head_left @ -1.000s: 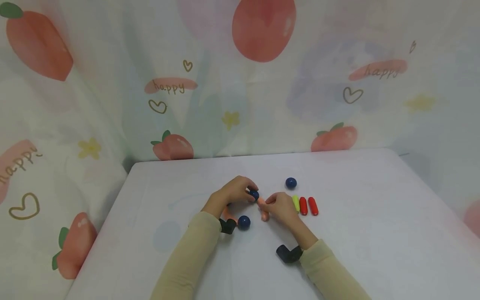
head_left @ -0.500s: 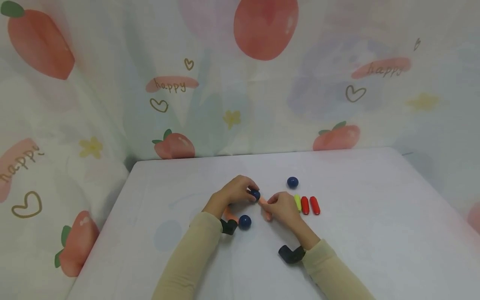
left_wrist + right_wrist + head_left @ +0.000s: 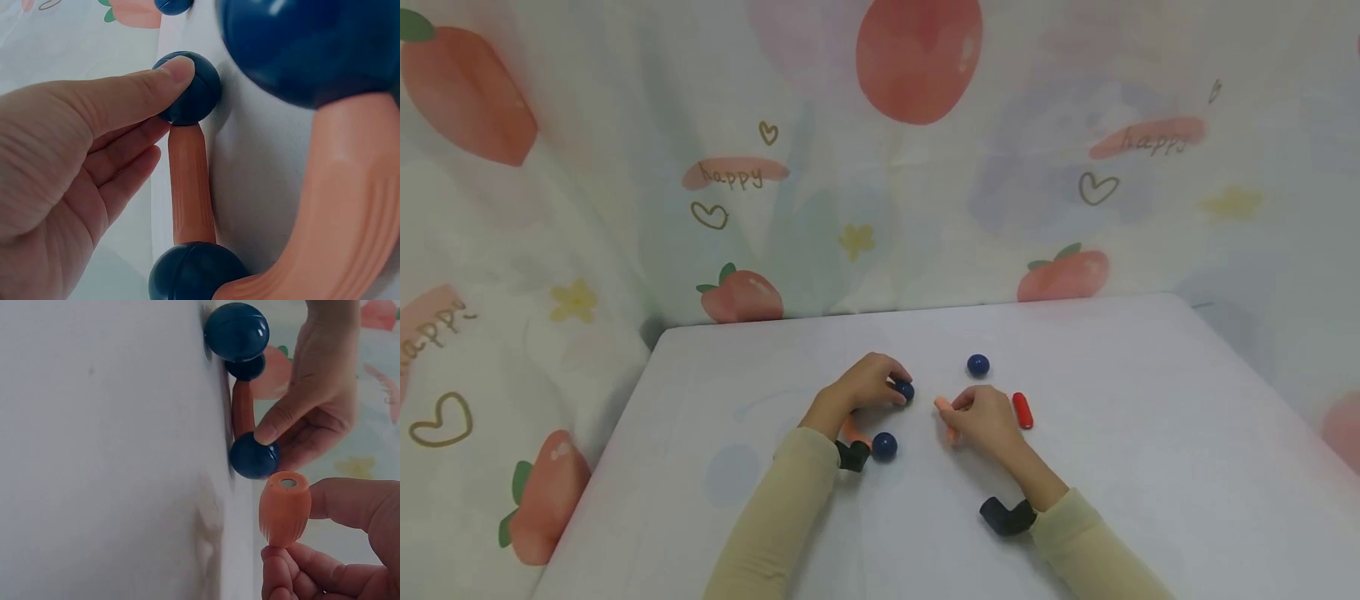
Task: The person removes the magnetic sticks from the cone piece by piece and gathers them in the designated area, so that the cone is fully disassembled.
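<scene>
My left hand (image 3: 868, 382) pinches a blue magnetic ball (image 3: 203, 94) between thumb and fingers. A straight orange magnetic rod (image 3: 190, 181) joins it to a second blue ball (image 3: 187, 272). From there a curved orange rod (image 3: 350, 181) leads to a third blue ball (image 3: 884, 447), near my left wrist. My right hand (image 3: 988, 417) pinches another orange rod (image 3: 285, 512), which looks curved in the head view. A metal disc shows in its end in the right wrist view. This rod stands apart from the ball in my left hand.
A loose blue ball (image 3: 978, 365) lies beyond my right hand. One red rod (image 3: 1023, 411) shows just right of that hand. Everything lies on a white-covered table (image 3: 1112, 467), with a printed cloth (image 3: 925, 208) behind it.
My right hand has moved right with its orange rod, opening a gap from the held ball. It now hides the yellow-green rod and one red rod. My left hand keeps its pinch.
</scene>
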A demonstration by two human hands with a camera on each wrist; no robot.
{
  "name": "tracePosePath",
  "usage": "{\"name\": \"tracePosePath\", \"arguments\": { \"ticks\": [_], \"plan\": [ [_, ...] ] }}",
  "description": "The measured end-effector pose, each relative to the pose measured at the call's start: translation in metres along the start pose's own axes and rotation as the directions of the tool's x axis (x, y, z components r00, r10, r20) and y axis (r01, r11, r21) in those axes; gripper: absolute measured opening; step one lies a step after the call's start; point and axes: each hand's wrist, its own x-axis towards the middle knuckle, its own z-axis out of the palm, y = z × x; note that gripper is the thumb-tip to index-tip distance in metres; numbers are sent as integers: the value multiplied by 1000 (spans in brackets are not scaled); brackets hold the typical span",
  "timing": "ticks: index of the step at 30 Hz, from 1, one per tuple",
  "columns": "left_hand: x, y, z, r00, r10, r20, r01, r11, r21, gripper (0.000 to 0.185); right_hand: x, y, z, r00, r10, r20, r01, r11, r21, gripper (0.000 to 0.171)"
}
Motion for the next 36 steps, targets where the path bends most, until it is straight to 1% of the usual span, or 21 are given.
{"name": "tracePosePath", "arguments": {
  "ticks": [4,9,11,14,19,22,24,26,29,30,33,36],
  "plan": [
    [0,-1,1,1000,15,-13,-14,1000,13,32,0,4,-17,1000,12,-8,-12,1000,-24,23],
    [0,1,1,999,49,-9,-49,999,-1,31,1,15,-46,999,11,-49,-12,1000,-24,26],
    [0,1,1,998,55,-8,-55,998,0,31,1,21,-57,998,37,-54,-39,999,-33,29],
    [1,1,1,999,53,-8,-53,999,-7,30,5,33,-70,993,105,-56,-109,992,-65,34],
    [0,2,-1,999,31,-10,-31,999,-17,31,19,69,-81,987,140,-76,-148,982,-113,41],
    [-1,2,-1,999,34,-6,-34,999,-16,31,27,94,-83,985,146,-88,-158,976,-153,43],
    [-2,2,-1,999,40,-3,-40,999,-20,30,29,102,-83,982,164,-92,-178,970,-166,42],
    [-2,2,-1,999,41,-3,-41,999,-24,30,26,103,-84,980,180,-88,-192,969,-156,43],
    [-3,2,-1,1000,30,-6,-30,999,-31,30,17,91,-86,978,199,-67,-206,971,-124,43],
    [-3,2,-1,1000,25,-7,-26,999,-33,31,15,87,-86,978,199,-58,-205,972,-115,43],
    [-4,3,-1,1000,20,-13,-20,999,-39,31,10,81,-88,983,180,-46,-185,974,-131,41],
    [-4,2,-1,1000,22,-18,-22,999,-41,32,9,80,-88,985,170,-27,-172,975,-140,39]
  ]
}}
